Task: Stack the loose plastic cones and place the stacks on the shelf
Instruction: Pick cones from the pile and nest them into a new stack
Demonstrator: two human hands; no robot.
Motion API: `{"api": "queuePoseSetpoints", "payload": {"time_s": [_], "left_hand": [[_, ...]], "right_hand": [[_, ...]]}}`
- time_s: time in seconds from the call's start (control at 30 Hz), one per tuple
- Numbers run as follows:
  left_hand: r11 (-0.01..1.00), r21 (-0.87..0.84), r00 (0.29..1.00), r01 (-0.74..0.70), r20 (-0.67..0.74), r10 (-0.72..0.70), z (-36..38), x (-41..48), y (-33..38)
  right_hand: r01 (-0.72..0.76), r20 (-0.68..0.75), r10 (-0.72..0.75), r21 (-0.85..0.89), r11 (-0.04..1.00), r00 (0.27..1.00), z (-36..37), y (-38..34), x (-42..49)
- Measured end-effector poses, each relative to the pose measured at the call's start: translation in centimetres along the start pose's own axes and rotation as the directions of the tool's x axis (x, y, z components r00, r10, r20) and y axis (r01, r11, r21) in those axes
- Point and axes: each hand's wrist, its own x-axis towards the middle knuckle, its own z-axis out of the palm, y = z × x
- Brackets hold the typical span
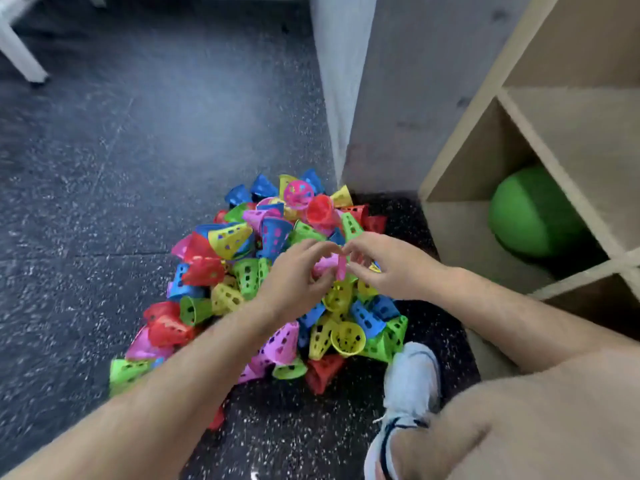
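— Loose plastic cones (225, 296), perforated and many-coloured: where do they lie?

— On the dark speckled rubber floor (121, 168), in one heap directly under both hands. The heap spreads further on the left hand's side. Red, blue, green, yellow and pink ones lie tumbled every way up.

— And the shelf?

— That pale wooden cube shelf (540, 133) stands to the right of the right hand, near it but apart. A grey wall panel (381, 98) rises beyond the hands, its foot between heap and shelf.

— Anything inside the shelf?

— One round green ball (533, 216), in a low compartment out past the right hand.

— Closer in?

— A white shoe (412, 379) on the floor, on the near side of the right hand, its toe just beside the heap's edge.

— Now the hands.

— The left hand (294, 282) is above the heap's middle with its fingers curled. The right hand (391, 268) is just beside it, and their fingertips almost meet. Between them is a pink perforated plastic cone (337, 270), lifted off the heap. The left hand grips its body and the right hand pinches its wide rim. Blur hides whether it is one cone or several nested.
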Motion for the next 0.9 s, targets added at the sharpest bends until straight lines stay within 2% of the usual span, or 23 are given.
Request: {"api": "queuePoseSetpoints", "payload": {"time_s": [0.13,0.23,0.37,0.47,0.67,0.8,0.9], "left_hand": [[0.992,0.015,0.990,0.124,0.058,-0.125,0.9,-3.9,-3.3],[0.981,0.054,0.982,0.185,0.040,-0.187,1.3,-6.6,-5.0],[0.955,0.104,0.959,0.277,-0.091,-0.268,2.7,-8.8,-6.8],[0.927,0.095,0.920,0.364,-0.190,-0.342,4.0,-9.0,-7.3],[0.892,0.089,0.878,0.444,-0.245,-0.412,5.4,-6.3,-6.6],[0.891,0.142,0.892,0.430,-0.220,-0.395,5.9,-4.8,-6.4],[0.888,0.156,0.891,0.432,-0.222,-0.395,6.0,-4.5,-6.7]], "right_hand": [[0.068,0.096,-0.064,-0.039,0.997,0.993,4.8,0.4,1.8],[0.105,0.114,-0.101,-0.030,0.994,0.988,8.0,-0.2,2.9],[0.119,0.034,-0.118,-0.001,0.993,0.992,11.5,-1.4,3.5],[0.146,-0.078,-0.148,-0.029,0.989,0.986,12.5,-1.4,3.7],[0.073,-0.275,-0.109,-0.140,0.987,0.955,11.8,-0.8,4.1],[-0.008,-0.238,-0.039,-0.195,0.981,0.970,11.4,-0.2,3.6],[-0.011,-0.199,-0.033,-0.213,0.977,0.979,11.0,0.4,3.2]]}}
